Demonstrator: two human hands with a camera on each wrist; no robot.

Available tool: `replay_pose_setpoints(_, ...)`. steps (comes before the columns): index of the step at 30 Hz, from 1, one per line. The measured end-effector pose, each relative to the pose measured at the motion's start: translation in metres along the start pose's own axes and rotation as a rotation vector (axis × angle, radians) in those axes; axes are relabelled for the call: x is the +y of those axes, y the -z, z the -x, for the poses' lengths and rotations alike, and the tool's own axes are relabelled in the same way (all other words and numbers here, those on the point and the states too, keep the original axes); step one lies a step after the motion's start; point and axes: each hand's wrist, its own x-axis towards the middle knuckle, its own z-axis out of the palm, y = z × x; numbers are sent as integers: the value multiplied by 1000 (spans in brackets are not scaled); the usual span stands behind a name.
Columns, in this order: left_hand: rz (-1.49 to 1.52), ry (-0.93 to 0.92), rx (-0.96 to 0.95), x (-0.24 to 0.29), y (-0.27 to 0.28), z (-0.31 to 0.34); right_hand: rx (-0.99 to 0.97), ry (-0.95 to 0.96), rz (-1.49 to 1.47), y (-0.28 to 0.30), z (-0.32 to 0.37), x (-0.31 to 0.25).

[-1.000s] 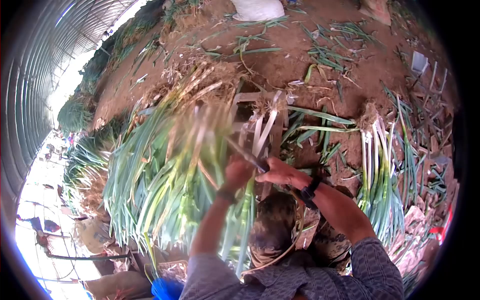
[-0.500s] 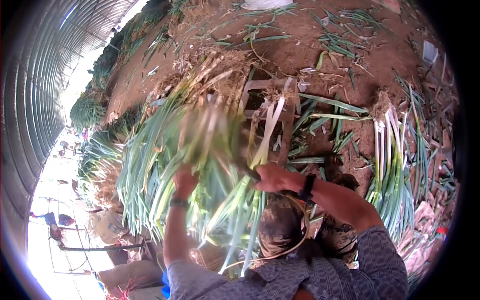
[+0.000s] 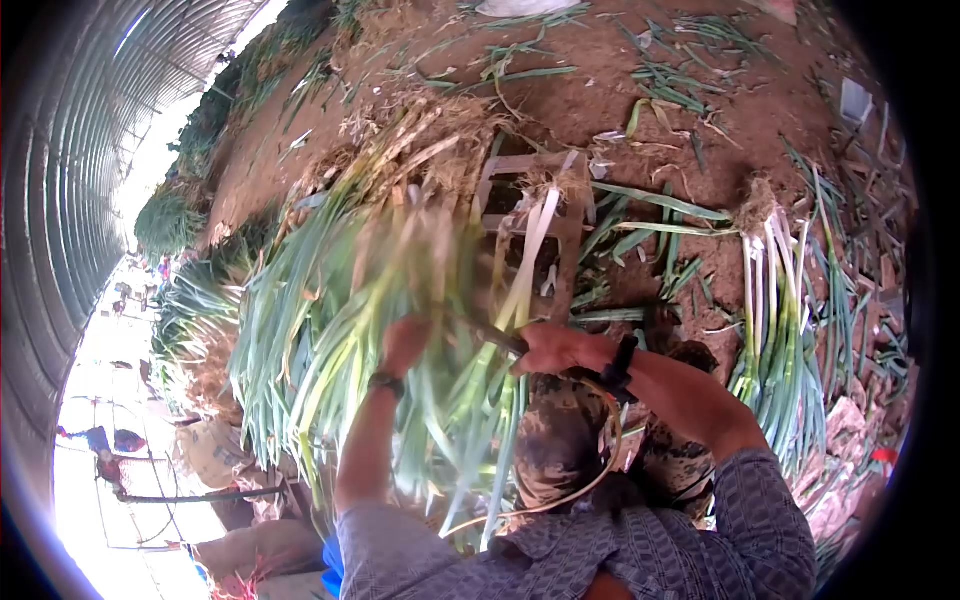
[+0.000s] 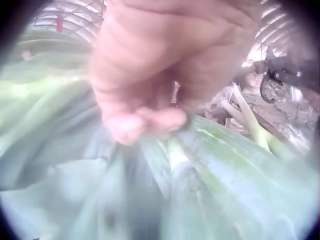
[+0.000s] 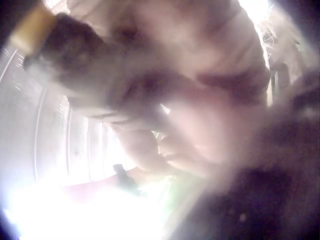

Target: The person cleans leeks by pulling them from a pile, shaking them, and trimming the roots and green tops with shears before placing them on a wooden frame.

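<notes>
In the head view my left hand [image 3: 405, 343] grips the leaves of green onions, whose pale stalks [image 3: 430, 245] blur above it. The left wrist view shows its fingers curled over broad green leaves [image 4: 225, 165]. My right hand [image 3: 548, 348] holds a dark hose nozzle [image 3: 500, 338], its tip toward the blurred stalks. A tan hose [image 3: 614, 430] loops from that hand across my lap. Up close in the right wrist view, the dark handle [image 5: 82, 55] has a yellow end. Right of the blur, white-stalked green onions [image 3: 535, 235] lean on a wooden frame [image 3: 567, 250].
A large heap of green onions [image 3: 280, 300] spreads at my left, roots away from me. Another bunch [image 3: 770, 300] lies on the soil at my right. Loose leaves [image 3: 680, 80] litter the ground ahead. A corrugated wall [image 3: 50, 200] curves along the far left.
My left hand has moved left away from the right hand, then slightly back up and right, still gripping leaves. The right hand keeps the nozzle near the same place. The head view has shifted slightly.
</notes>
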Motion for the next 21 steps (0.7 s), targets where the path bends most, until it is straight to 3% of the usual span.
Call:
replay_pose_setpoints(3,-94,67,36,10,10,-3,34,12,-47,0,2,8)
replay_pose_setpoints(4,-122,35,63,-21,-4,-9,51,24,-55,-4,-4,17)
replay_pose_setpoints(7,94,-112,344,3,60,-38,62,-2,-54,5,0,8)
replay_pose_setpoints(12,277,-590,921,169,287,-76,9,-55,-93,4,1,7)
replay_pose_setpoints(14,642,-760,1028,212,367,-103,-13,-66,-92,8,4,2)
replay_pose_setpoints(15,808,-860,1017,241,390,-115,25,-33,-90,9,4,2)
replay_pose_setpoints(18,-126,-638,478,257,386,-193,69,-28,-49,7,9,7)
replay_pose_setpoints(19,297,-723,134,233,351,-210,45,-68,2,11,9,7)
replay_pose_setpoints(21,64,-589,132,216,270,-206,23,-75,117,16,16,1)
